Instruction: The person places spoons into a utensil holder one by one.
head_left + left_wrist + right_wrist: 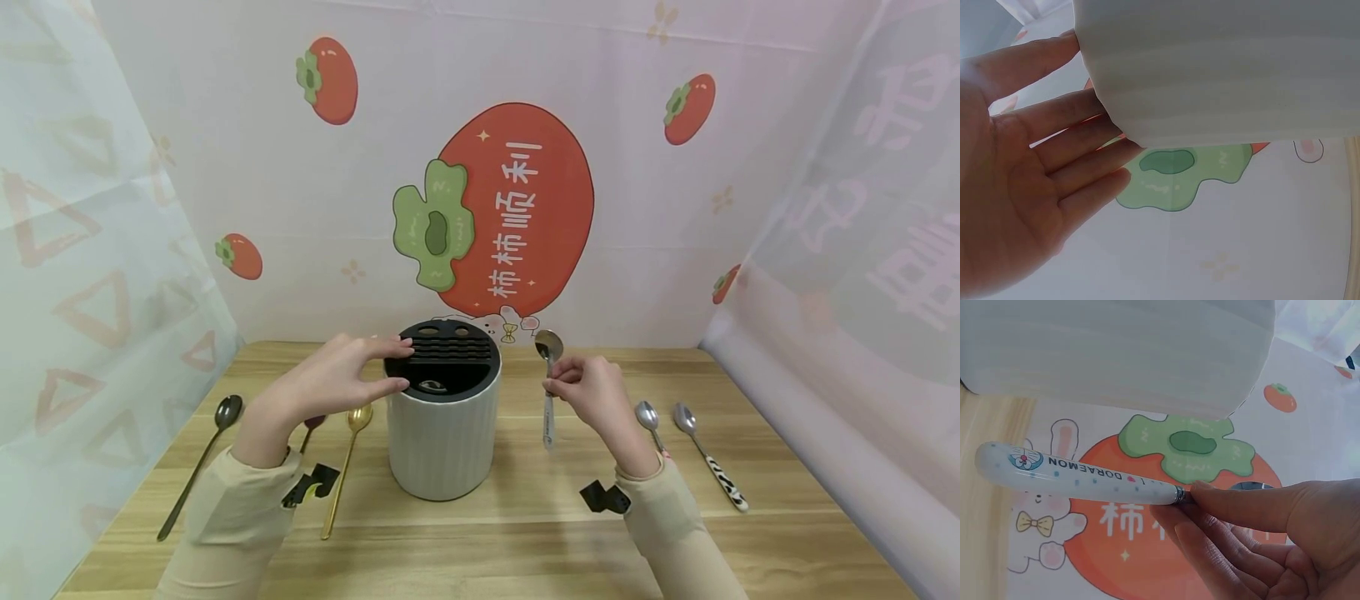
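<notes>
A white ribbed utensil holder (442, 450) with a black slotted top stands in the middle of the table. My left hand (326, 383) is at the left side of its rim, thumb and fingers extended; in the left wrist view the fingertips touch the holder's edge or lie right by it. To the holder's right, my right hand (596, 393) pinches a spoon (549, 343) near where handle meets bowl. The spoon is held bowl up, its white handle (1085, 475) printed with DORAEMON pointing down. Something shiny shows inside the holder's front opening; I cannot tell what.
Left of the holder lie a black spoon (198, 467), a dark red spoon (311, 427) partly hidden by my left arm, and a gold spoon (347, 471). At right lie a silver spoon (651, 423) partly behind my right arm and a spoon with a black-and-white patterned handle (726, 482).
</notes>
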Available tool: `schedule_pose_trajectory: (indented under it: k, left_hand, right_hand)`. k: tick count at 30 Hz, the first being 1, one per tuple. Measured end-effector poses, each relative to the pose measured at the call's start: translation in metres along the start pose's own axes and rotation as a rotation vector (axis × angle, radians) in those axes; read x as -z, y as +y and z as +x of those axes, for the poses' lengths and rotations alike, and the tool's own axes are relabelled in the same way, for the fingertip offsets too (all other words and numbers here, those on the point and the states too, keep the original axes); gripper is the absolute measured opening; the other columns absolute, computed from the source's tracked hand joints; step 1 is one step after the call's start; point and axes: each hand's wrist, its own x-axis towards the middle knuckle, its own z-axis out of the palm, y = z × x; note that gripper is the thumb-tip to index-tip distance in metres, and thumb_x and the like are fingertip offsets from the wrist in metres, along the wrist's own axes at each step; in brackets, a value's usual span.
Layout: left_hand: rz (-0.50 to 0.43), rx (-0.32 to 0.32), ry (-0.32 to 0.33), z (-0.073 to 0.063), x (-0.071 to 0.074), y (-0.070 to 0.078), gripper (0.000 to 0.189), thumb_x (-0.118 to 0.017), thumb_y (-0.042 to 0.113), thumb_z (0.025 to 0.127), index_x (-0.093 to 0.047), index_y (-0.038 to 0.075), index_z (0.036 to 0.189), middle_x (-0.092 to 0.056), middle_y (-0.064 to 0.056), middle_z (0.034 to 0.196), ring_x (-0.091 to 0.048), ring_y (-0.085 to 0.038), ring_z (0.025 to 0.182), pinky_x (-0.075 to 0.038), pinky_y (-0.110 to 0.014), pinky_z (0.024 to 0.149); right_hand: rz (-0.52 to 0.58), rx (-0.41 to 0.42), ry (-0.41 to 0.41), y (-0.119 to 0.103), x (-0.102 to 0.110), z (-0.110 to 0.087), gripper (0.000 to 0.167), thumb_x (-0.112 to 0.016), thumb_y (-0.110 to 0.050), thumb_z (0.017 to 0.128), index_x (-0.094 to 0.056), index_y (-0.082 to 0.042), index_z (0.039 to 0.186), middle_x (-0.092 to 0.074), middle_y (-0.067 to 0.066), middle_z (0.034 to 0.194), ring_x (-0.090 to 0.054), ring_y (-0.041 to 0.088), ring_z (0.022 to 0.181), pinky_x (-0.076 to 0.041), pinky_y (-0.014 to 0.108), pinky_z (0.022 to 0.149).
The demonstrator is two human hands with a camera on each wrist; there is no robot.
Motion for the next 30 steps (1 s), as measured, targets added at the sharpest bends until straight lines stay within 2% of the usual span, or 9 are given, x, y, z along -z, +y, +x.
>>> schedule_pose_trajectory:
  k: [12,23,30]
  left_hand:
    - [-0.005,0.006,-0.002,-0.001,-0.001,0.0,0.04,-0.066,0.032,0.088,-0.065,0.014,0.123,-0.059,-0.003,0.132,-0.057,-0.025,0.12,-0.045,-0.044,0.099]
    - [-0.009,0.009,-0.002,-0.001,0.0,0.0,0.04,-0.067,0.031,0.087,-0.065,0.013,0.123,-0.059,-0.004,0.132,-0.055,-0.026,0.122,-0.044,-0.044,0.1]
    - [0.002,-0.002,-0.003,0.0,0.0,0.0,0.04,-0.067,0.032,0.087,-0.065,0.013,0.122,-0.059,-0.004,0.132,-0.056,-0.025,0.12,-0.045,-0.044,0.099]
  right_hand:
    - [0.011,0.067,0.017,-0.014,0.004,0.003,0.01,-0.074,-0.011,0.081,-0.068,-0.004,0.083,-0.073,0.007,0.077,-0.069,0.014,0.068,-0.054,0.028,0.06]
    - [0.018,0.094,0.025,-0.029,0.01,0.006,0.011,-0.074,-0.013,0.082,-0.068,-0.005,0.085,-0.073,0.006,0.079,-0.07,0.016,0.071,-0.055,0.028,0.062]
    - [0.028,0.154,0.042,-0.039,0.011,0.009,0.012,-0.075,-0.014,0.081,-0.068,-0.005,0.086,-0.073,0.007,0.079,-0.07,0.016,0.072,-0.055,0.031,0.064]
